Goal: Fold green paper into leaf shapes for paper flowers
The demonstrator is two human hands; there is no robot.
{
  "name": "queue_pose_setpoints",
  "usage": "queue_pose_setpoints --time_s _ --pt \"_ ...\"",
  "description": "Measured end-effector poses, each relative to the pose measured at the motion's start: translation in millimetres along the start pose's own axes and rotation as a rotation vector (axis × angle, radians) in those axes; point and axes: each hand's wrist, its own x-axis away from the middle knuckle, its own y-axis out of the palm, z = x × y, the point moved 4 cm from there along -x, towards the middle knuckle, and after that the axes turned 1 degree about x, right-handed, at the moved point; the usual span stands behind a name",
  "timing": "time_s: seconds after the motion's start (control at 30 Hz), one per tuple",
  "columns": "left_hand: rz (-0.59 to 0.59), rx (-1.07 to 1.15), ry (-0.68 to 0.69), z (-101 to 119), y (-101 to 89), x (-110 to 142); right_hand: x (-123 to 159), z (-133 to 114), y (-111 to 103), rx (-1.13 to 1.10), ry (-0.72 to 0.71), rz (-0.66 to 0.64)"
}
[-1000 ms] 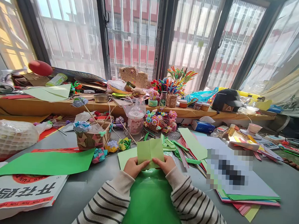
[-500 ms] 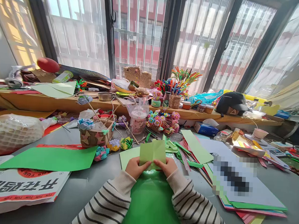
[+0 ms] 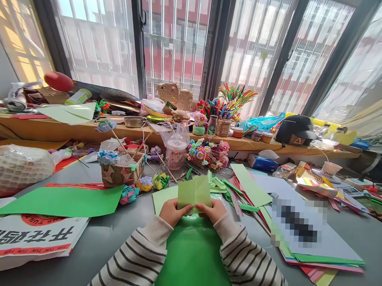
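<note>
A light green square of paper (image 3: 193,190) with a crease down its middle stands upright between my hands. My left hand (image 3: 174,212) pinches its lower left edge, thumb on the near face. On the lower right, my right hand (image 3: 213,211) grips it the same way, and the two thumbs almost meet at the crease. The fingers behind the paper are hidden. Just beyond lies another pale green sheet (image 3: 163,196) on the grey table (image 3: 123,245). Cut green paper strips (image 3: 219,186) lie to the right of the held sheet.
At the left, a dark green sheet (image 3: 65,200) rests over a printed bag (image 3: 31,237). A stack of coloured paper (image 3: 325,246) lies on the right. Behind stand a decorated basket (image 3: 121,173), a plastic cup (image 3: 175,154) and a bunch of craft flowers (image 3: 208,154).
The paper's top edge has tipped slightly and its right side bends a little differently. Both hands keep their hold in nearly the same place; the view has shifted slightly.
</note>
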Motion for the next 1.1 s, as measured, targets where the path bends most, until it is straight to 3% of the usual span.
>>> queue_pose_setpoints --time_s 0.17,0.47,0.7,0.87,1.1 --pt "0.05 0.015 0.012 -1.8 -0.3 -0.9 0.5 0.9 0.6 -0.09 0.022 -0.036" --pt "-0.054 0.288 -0.177 -6.7 6.2 -0.4 1.2 -2.4 -1.1 -0.098 0.033 -0.014" --pt "-0.006 0.318 -0.17 -12.1 6.6 -3.1 -1.2 0.8 -1.2 -0.015 0.025 -0.027" --pt "-0.004 0.282 -0.115 -7.0 5.6 -1.1 -0.2 -0.7 0.0 -0.098 0.045 -0.072" --pt "0.02 0.296 -0.138 -5.2 3.0 -1.6 2.7 -4.8 0.4 -0.114 0.066 -0.064"
